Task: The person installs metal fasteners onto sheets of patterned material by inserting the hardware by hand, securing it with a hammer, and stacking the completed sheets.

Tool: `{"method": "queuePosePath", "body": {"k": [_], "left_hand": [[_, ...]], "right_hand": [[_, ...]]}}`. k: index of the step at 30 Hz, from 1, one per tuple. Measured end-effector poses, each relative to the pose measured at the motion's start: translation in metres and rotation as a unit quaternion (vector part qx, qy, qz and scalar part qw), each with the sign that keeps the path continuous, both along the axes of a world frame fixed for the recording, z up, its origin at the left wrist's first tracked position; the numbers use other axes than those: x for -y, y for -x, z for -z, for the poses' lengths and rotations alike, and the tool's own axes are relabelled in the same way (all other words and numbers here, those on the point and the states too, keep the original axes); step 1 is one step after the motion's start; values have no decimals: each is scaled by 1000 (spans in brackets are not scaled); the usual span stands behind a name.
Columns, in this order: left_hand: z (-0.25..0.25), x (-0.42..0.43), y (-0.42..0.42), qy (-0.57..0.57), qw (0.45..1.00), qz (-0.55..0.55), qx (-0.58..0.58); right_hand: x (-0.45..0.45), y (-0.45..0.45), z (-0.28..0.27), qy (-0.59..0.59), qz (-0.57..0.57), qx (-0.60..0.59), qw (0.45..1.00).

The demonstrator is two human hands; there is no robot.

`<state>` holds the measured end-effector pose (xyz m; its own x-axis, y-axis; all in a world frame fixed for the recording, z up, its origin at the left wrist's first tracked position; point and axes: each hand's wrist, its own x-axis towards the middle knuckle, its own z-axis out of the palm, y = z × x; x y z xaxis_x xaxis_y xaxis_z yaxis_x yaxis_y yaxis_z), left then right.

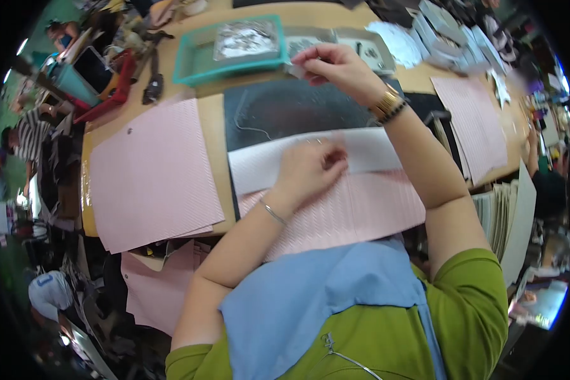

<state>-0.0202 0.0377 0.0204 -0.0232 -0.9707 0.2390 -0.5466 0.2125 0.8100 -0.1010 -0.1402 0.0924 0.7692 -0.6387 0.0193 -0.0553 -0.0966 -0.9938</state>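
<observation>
My right hand (339,68), wearing a gold watch, is raised over the front of the trays. Its fingertips pinch a small pale, shiny piece (294,69), too blurred to name. Below, my left hand (310,170) hovers over or rests on a folded textured sheet, its fingers curled together and smeared by motion; what they hold, if anything, is hidden. The sheet has a white flap (256,166) across its far part and a pink face (367,209) toward me. Under its far edge lies a dark board (285,107), with a thin pale thread on it.
A teal tray (193,73) carries a clear box of silvery pieces (247,39). Grey trays with small parts (367,47) stand beside it. Pink textured sheets (152,177) lie at left, more pink sheets (472,120) at right. Co-workers are around the edges.
</observation>
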Motion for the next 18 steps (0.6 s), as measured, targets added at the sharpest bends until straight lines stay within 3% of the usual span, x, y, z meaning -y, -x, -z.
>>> {"method": "queuePosePath", "body": {"k": [2,6,18], "left_hand": [[-2,1,0,-23,1000,-6,-17],[-2,2,-3,-49,998,-15,-45],[6,3,-2,-92,990,-11,-109]], "right_hand": [[-21,47,2,38,-55,-40,997],[-67,102,24,33,12,-111,993],[-86,113,61,20,57,-98,993]]}}
